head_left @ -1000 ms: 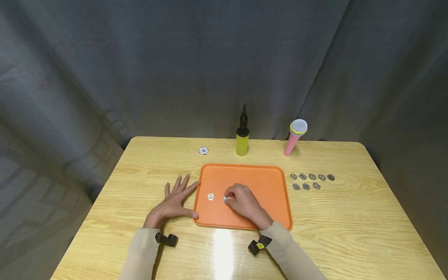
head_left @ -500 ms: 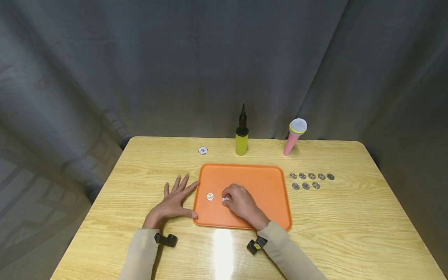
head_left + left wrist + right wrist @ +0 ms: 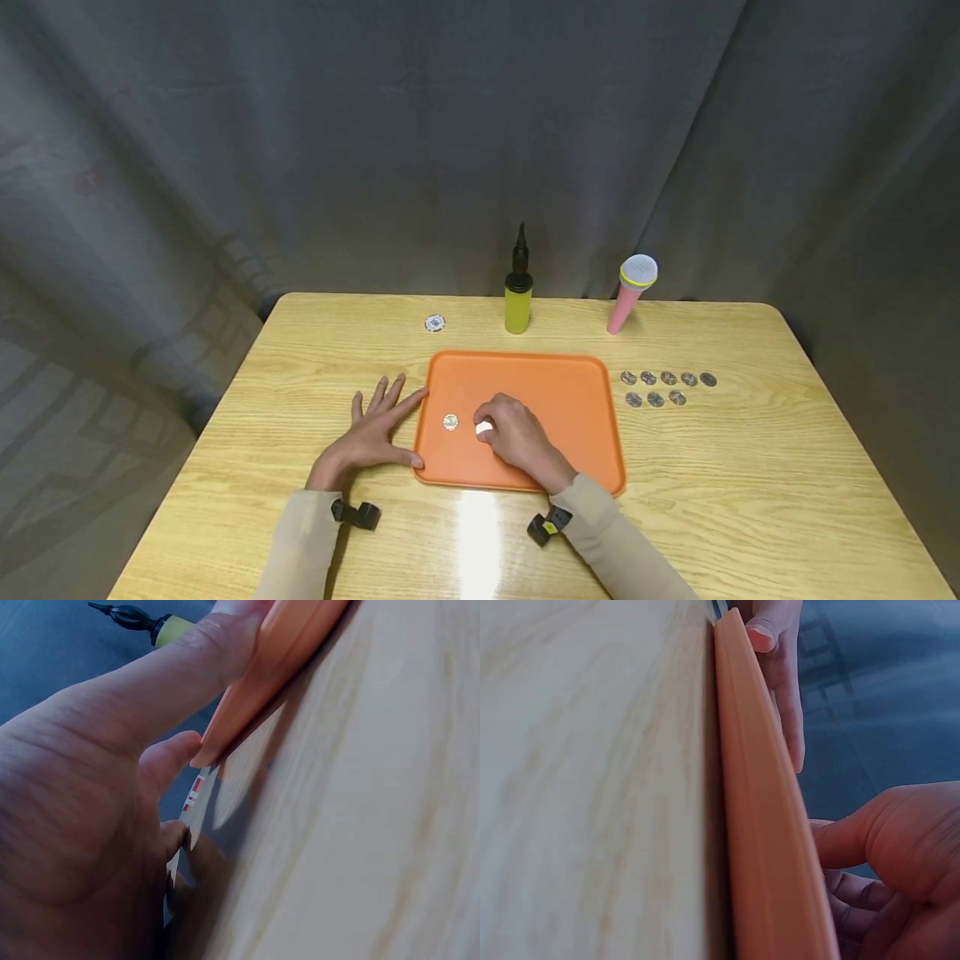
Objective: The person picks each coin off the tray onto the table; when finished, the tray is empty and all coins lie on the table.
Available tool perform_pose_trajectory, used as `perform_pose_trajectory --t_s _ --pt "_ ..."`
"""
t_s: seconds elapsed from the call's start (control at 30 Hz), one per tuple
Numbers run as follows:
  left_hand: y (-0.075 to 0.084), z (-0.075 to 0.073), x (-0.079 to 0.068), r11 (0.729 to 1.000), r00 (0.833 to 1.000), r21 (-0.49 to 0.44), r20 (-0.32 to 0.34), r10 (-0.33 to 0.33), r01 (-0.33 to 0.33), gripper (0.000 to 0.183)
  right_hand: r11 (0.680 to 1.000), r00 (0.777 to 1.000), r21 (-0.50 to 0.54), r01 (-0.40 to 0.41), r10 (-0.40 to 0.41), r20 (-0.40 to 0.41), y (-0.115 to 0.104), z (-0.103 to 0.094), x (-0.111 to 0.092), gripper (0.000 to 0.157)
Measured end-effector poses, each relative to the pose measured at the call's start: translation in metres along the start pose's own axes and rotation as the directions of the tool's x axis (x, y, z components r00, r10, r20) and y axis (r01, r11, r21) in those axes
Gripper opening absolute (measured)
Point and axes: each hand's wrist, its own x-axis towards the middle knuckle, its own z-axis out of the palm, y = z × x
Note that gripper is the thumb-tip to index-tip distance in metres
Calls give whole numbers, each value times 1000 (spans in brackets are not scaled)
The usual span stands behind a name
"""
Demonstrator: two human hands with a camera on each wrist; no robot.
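An orange tray lies on the wooden table. Over its middle, my right hand pinches a silver coin between thumb and fingers. The coin's face shines white, and part of it is hidden by the fingers. Left of it, a second coin lies flat on the tray. My left hand has its fingers spread, with thumb and index fingertip touching the tray's left edge. In the right wrist view, the tray's raised side hides the right fingertips and the coin.
Several coins lie in two rows on the table right of the tray. Behind the tray are a poker chip, a yellow hand pump with a black nozzle, and a pink toy microphone. A grey curtain hangs behind the table.
My right hand has shifted very slightly left, and the coin in its pinch has changed angle, now catching the light as a white patch. The left hand stays on the tray edge.
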Motion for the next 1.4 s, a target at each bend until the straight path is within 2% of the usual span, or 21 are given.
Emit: perform_pose_trajectory --t_s 0.23,0.6,1.0,1.23,1.4 --pt "-1 0 0 1000 1000 10 -2 4 -4 113 999 1000 33 13 -13 -19 -1 -2 0 5" --pt "0 1 0 1000 1000 19 0 11 -11 113 998 1000 65 15 -15 -11 0 -4 -1 8" --pt "1 1 0 1000 1000 25 -1 11 -11 113 993 992 76 89 -81 -102 9 -10 -4 17" --pt "2 1 0 1000 1000 16 1 12 -12 113 991 992 122 63 -48 -119 16 -17 -5 12" --pt "1 1 0 1000 1000 17 5 12 -12 113 989 991 146 -5 24 -133 20 -29 -6 8"
